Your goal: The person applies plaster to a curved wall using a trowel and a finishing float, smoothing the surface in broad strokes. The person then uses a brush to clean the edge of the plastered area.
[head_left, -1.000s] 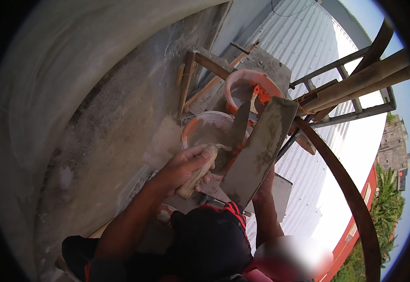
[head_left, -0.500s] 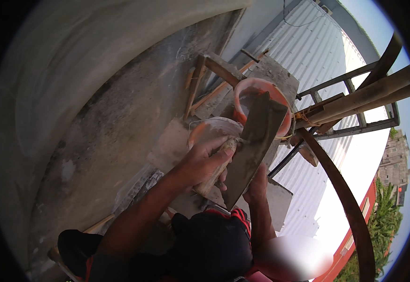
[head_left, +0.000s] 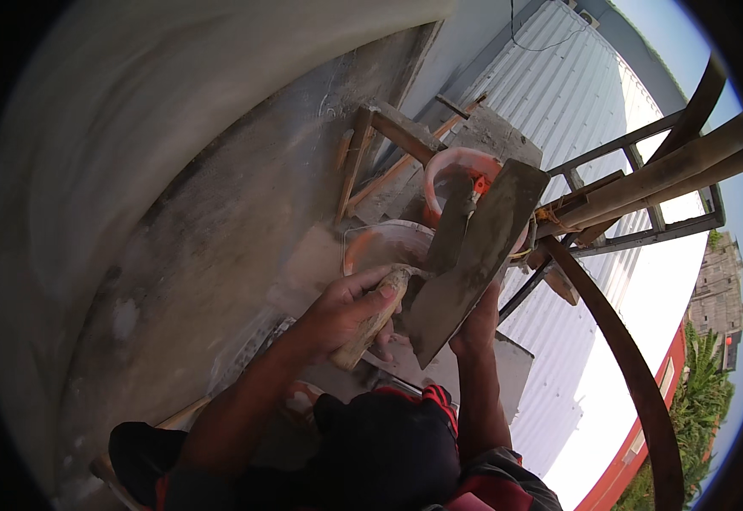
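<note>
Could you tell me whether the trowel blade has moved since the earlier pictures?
Yes: the trowel blade has shifted from the near basin toward the far orange basin.

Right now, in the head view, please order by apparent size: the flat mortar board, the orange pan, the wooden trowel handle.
1. flat mortar board, clearly largest.
2. orange pan, partly hidden behind the board, so unsure.
3. wooden trowel handle in the left hand, smallest.

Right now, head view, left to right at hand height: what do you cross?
Grey plastered wall → left hand on a wooden trowel handle → flat mortar board with the right hand beneath it → curved rusty bar → red building edge.
</note>
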`<state>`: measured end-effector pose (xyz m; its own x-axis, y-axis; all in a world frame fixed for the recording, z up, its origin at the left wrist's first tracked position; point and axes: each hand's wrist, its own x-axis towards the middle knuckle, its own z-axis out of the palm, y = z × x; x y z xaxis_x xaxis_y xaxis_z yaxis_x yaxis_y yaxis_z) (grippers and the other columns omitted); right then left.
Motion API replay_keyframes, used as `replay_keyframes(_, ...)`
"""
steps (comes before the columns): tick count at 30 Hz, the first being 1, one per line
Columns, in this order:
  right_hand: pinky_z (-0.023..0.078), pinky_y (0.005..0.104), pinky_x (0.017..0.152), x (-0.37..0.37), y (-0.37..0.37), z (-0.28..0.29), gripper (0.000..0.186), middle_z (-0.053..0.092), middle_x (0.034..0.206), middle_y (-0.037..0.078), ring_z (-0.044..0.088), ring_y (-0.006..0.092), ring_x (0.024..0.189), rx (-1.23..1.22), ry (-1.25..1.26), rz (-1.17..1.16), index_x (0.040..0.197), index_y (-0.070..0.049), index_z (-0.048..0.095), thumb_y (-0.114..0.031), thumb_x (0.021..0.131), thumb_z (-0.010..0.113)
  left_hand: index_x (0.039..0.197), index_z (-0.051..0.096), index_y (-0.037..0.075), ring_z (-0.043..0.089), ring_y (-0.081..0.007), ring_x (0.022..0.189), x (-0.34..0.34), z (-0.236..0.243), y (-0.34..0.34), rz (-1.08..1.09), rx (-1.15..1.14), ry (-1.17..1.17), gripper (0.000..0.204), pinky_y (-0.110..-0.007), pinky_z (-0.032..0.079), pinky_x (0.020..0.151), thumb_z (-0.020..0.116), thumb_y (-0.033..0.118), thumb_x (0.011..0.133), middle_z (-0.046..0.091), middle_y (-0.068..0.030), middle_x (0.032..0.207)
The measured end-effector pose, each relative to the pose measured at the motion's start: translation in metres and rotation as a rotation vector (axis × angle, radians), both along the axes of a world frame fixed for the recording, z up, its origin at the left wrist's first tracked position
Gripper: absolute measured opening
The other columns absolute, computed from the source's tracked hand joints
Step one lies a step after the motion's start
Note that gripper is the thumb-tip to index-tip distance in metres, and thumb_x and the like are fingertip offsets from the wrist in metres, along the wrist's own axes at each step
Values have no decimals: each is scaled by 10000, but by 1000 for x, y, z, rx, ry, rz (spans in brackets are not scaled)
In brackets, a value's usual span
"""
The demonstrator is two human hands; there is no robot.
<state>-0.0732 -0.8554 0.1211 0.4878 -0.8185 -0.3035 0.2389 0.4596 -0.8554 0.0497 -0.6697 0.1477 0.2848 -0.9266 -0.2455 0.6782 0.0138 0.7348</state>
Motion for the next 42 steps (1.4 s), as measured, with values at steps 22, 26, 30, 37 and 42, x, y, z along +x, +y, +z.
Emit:
replay_keyframes(22,303,247,458,-7,-45,25,406,596,710,18,474,66,519,-842,758,168,980,-17,685,-421,1016,708,1484,443,40,701,-174,758,32,-1,41,89,-240,135,489,-412,686,630,563,324,1104,600,-97,993)
replay_keyframes(26,545,454,993,3,-83,68,803,610,1420,287,633,328,1247,-786,491,625,1568,57,440,-402,972,722,1612,341,18,696,-166,830,53,-7,130,57,-88,-15,667,-403,673,645,596,336,1084,611,-97,973)
replay_keyframes(30,513,389,810,80,-54,89,540,653,1110,184,637,241,957,-773,265,1089,1314,47,587,-388,1011,690,1596,362,-8,683,-171,848,32,0,239,120,225,-27,667,-436,672,703,609,325,1074,612,-100,1009)
replay_keyframes(37,480,310,625,206,152,50,387,690,857,110,668,186,772,-1246,359,1952,1203,32,666,-303,1019,727,1593,431,106,666,-151,882,-106,27,423,493,635,149,607,-435,671,775,590,402,1087,596,-73,1089)
replay_keyframes(42,478,598,1019,195,314,25,530,670,1246,311,633,514,1174,-2217,-160,1778,1385,40,587,-339,1023,664,1589,456,112,679,-143,846,-227,15,482,862,733,218,606,-394,671,750,614,401,1081,615,-52,1094)
